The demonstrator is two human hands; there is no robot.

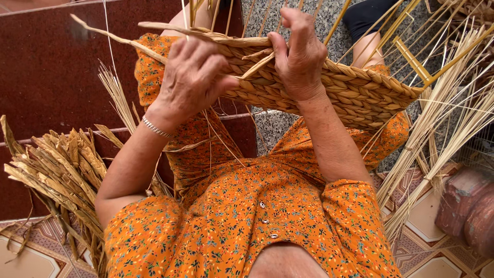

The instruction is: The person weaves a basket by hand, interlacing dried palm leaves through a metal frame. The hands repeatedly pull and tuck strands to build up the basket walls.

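Note:
A half-woven basket [355,92] of thick braided straw rests across my knees, with thin yellow ribs sticking up from its far side. My left hand [193,77] grips the woven edge on the left, and a silver bracelet sits on that wrist. My right hand [298,54] pinches a flat straw strand [257,64] at the basket's rim, thumb pressed against the weave. Both hands sit close together on the same edge. I wear an orange flowered dress [247,216].
A bundle of dried flat leaves [62,170] lies at my left on the patterned tile floor. Long pale reed stalks [442,128] fan out at the right. A reddish-brown rounded wooden piece [468,206] stands at the far right. Dark red stone steps [46,67] rise behind.

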